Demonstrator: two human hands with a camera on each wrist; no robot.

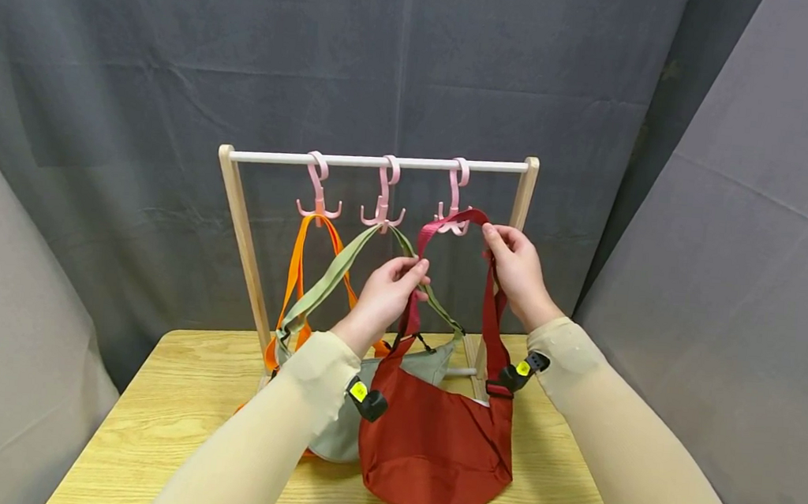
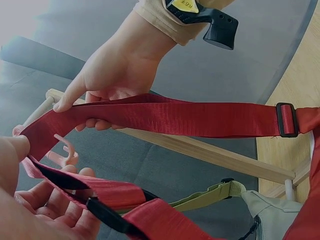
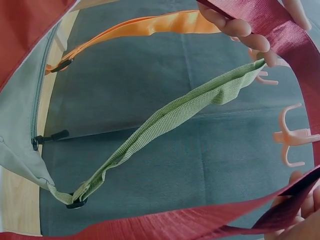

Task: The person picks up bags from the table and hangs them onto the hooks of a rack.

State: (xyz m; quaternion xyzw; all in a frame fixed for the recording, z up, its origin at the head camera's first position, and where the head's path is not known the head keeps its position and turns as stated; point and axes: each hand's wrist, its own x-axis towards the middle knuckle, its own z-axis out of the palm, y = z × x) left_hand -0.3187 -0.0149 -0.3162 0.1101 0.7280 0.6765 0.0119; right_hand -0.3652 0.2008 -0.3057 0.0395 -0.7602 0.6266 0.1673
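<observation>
A dark red shoulder bag (image 1: 439, 445) hangs by its strap from both hands, low over the table. My left hand (image 1: 385, 296) pinches the left side of the red strap (image 2: 210, 119) between thumb and fingers. On the other side, my right hand (image 1: 517, 269) pinches the strap higher up. Between the hands the strap arches up in front of the rightmost pink hook (image 1: 455, 201); whether it touches the prongs I cannot tell. A grey-green bag (image 3: 22, 135), partly hidden behind the red one, has its green strap (image 3: 175, 112) on the middle hook (image 1: 383, 203).
A wooden rack with a white rail (image 1: 276, 158) stands on the wood-grain table (image 1: 187, 377). From the left hook (image 1: 319, 198) hangs an orange strap (image 1: 296, 267), its bag mostly hidden. Grey curtains (image 1: 174, 91) surround the table at the back and sides.
</observation>
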